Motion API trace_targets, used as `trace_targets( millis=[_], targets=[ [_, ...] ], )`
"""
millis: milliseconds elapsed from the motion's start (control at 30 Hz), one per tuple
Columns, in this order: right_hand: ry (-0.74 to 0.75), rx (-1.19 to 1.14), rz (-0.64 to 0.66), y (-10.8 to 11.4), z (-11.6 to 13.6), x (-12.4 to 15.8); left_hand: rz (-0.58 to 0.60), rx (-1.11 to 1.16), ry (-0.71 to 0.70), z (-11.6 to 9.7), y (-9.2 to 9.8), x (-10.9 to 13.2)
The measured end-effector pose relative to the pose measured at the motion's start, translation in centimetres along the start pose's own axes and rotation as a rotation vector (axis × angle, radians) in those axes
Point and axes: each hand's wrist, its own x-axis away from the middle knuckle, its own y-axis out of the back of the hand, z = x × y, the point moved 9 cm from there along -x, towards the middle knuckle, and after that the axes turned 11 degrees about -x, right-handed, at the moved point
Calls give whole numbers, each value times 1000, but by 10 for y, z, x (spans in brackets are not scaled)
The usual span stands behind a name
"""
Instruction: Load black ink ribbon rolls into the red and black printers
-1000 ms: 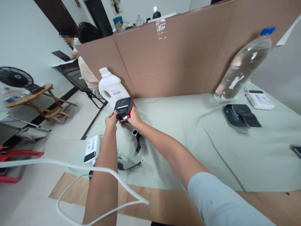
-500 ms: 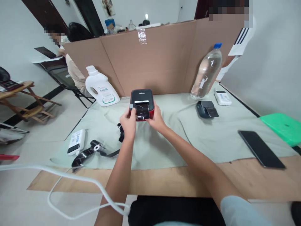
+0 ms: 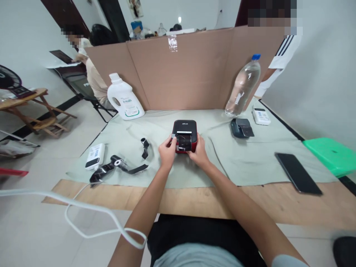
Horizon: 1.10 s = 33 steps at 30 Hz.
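A black and red label printer [image 3: 185, 127] is held between my two hands at the middle of the cloth-covered table. A glossy black strip [image 3: 184, 143] shows at its front slot. My left hand [image 3: 167, 151] grips the near left corner, thumb on top beside a small grey tab. Around the near right side is wrapped my right hand [image 3: 200, 151], its fingertips partly hidden under the edge. To the left lie a curled black strip [image 3: 145, 149] and a small roll [image 3: 118, 162] with black ribbon trailing from it.
A white jug [image 3: 125, 100] and a clear water bottle [image 3: 243, 89] stand before a cardboard screen [image 3: 183, 74]. White boxy devices [image 3: 95, 156], a dark handheld device [image 3: 240, 128] and a phone [image 3: 298, 172] lie around. A white cable [image 3: 91, 206] hangs at front left. Two people are beyond.
The printer has moved right and down toward the table with both hands still on it. The curled strip, partly covered by my left hand before, now shows fully. The camera view has shifted slightly.
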Motion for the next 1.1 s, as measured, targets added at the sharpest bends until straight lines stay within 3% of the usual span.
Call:
trace_targets(
  millis=[233,467,633,1100],
  targets=[
    [53,-70,-60,-1,-13,3,-62,148,203,28,0,-19],
    [116,-123,-114,-2,-16,5,40,225,427,25,-10,-23],
    [137,-111,-115,-4,-18,6,135,176,555,38,-15,-22],
    [125,-88,-101,-7,-25,3,147,262,598,42,-22,-26]
  ],
)
